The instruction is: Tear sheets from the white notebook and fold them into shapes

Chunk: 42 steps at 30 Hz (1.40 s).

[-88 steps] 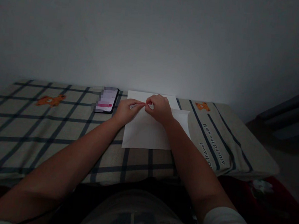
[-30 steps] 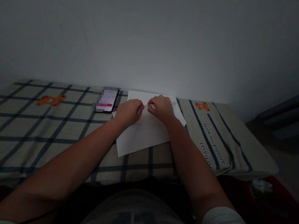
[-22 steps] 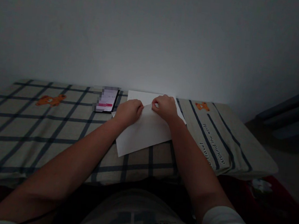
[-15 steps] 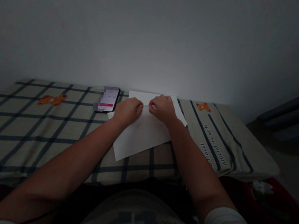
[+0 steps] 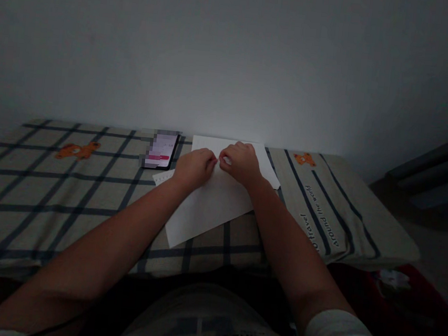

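Observation:
A white sheet of paper lies slanted on the cloth-covered table, its near corner pointing toward me. My left hand pinches the sheet's upper edge between thumb and fingers. Close beside it, my right hand is closed on the same edge, the fingertips of both hands almost touching. Another white sheet lies flat behind my hands, partly covered by them. A strip with small marks along it sticks out from under my left wrist.
A phone with a lit screen lies left of the papers. The table wears a checked cloth with bear prints, and its far side meets a pale wall. A red container stands low at the right.
My fingertips have come closer together on the paper's edge. The sheet's near corner has shifted slightly left and toward me, and more of the marked strip shows.

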Available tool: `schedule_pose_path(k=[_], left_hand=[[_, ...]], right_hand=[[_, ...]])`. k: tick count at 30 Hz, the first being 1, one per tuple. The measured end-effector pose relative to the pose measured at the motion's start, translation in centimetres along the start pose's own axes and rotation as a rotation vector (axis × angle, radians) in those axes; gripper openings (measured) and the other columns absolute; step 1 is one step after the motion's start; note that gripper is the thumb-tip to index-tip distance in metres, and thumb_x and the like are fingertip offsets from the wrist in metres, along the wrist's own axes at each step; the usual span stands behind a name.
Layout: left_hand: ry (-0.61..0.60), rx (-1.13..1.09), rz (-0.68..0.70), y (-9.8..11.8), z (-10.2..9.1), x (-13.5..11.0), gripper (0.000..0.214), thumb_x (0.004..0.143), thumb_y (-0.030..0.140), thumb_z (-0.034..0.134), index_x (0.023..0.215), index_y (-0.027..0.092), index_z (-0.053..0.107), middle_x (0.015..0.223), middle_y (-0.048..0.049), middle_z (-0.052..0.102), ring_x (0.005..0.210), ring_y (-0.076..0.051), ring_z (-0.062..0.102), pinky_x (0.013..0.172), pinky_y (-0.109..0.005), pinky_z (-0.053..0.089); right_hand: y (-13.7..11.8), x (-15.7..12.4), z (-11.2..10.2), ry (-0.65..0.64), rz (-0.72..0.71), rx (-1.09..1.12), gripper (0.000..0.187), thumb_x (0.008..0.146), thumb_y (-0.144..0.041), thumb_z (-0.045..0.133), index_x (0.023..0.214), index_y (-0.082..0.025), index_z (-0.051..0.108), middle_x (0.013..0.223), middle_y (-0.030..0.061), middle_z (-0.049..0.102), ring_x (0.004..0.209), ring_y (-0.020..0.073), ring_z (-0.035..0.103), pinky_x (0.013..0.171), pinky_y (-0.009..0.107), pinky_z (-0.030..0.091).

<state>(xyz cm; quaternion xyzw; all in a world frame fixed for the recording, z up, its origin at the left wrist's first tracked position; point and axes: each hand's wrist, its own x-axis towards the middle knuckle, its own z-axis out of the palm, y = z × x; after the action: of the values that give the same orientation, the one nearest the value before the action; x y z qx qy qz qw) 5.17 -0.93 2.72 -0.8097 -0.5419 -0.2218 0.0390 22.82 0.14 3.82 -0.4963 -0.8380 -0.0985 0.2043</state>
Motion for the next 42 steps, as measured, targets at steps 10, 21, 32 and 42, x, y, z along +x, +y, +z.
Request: schedule_pose_path(k=[10, 21, 32, 42], left_hand=[[-0.029, -0.009, -0.032, 0.0, -0.5, 0.0, 0.023, 0.095, 0.034, 0.051, 0.093, 0.021, 0.07, 0.101, -0.0073, 0.075, 0.093, -0.026, 0.068, 0.067, -0.035, 0.039], [0.009, -0.02, -0.025, 0.0, -0.1, -0.1, 0.037, 0.101, 0.042, 0.041, 0.099, 0.022, 0.073, 0.102, -0.0084, 0.075, 0.096, -0.025, 0.068, 0.071, -0.034, 0.042], [-0.02, -0.053, -0.064, 0.1, -0.6, 0.1, 0.035, 0.099, 0.041, 0.044, 0.097, 0.021, 0.073, 0.102, -0.0091, 0.076, 0.094, -0.026, 0.067, 0.068, -0.035, 0.042], [0.037, -0.106, -0.055, -0.3, -0.3, 0.0, 0.034, 0.098, 0.04, 0.046, 0.094, 0.021, 0.074, 0.099, -0.0083, 0.076, 0.09, -0.026, 0.067, 0.067, -0.035, 0.041]], right_hand=[[2.7, -0.2, 0.2, 0.064, 0.159, -0.005, 0.021, 0.092, -0.026, 0.054, 0.093, -0.019, 0.074, 0.098, 0.0076, 0.075, 0.099, 0.0252, 0.059, 0.086, 0.039, 0.03], [0.9, -0.2, 0.0, 0.103, 0.02, 0.01, 0.022, 0.094, -0.026, 0.051, 0.095, -0.019, 0.072, 0.099, 0.0076, 0.075, 0.099, 0.0252, 0.058, 0.09, 0.039, 0.03], [2.8, -0.3, -0.1, 0.173, 0.145, 0.025, 0.019, 0.091, -0.025, 0.054, 0.091, -0.019, 0.072, 0.096, 0.0082, 0.074, 0.099, 0.0263, 0.059, 0.086, 0.039, 0.032], [4.7, -0.4, -0.2, 0.246, 0.305, 0.069, 0.015, 0.087, -0.024, 0.054, 0.087, -0.02, 0.069, 0.095, 0.0086, 0.073, 0.094, 0.0256, 0.058, 0.084, 0.039, 0.035]])
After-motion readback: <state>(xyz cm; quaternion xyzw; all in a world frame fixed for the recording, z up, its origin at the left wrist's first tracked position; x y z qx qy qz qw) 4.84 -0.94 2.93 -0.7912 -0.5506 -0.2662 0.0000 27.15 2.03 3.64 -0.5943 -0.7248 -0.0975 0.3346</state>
